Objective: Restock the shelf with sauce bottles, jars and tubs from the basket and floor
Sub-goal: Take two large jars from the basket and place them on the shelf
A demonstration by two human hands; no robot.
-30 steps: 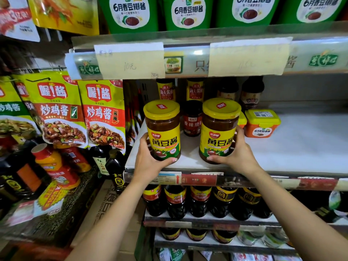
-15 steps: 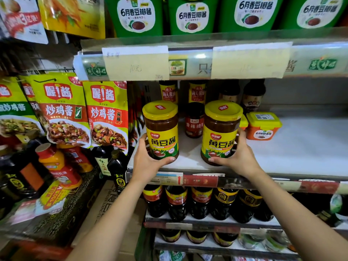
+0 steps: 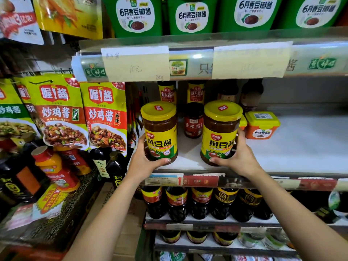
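Head: left hand round left jar, right hand round right jar (unchanged)

Even indoor light; glare spots the clear price strip. Wide-angle bending curves the shelf edges; picture corners soft, lower shelves dim.

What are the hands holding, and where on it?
Left hand grips the left jar low on its side; right hand grips the right jar likewise.

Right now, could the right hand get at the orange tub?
Likely yes, once it lets go: the right hand grips a yellow-lidded jar, but the orange tub sits close behind on the shelf, its front exposed.
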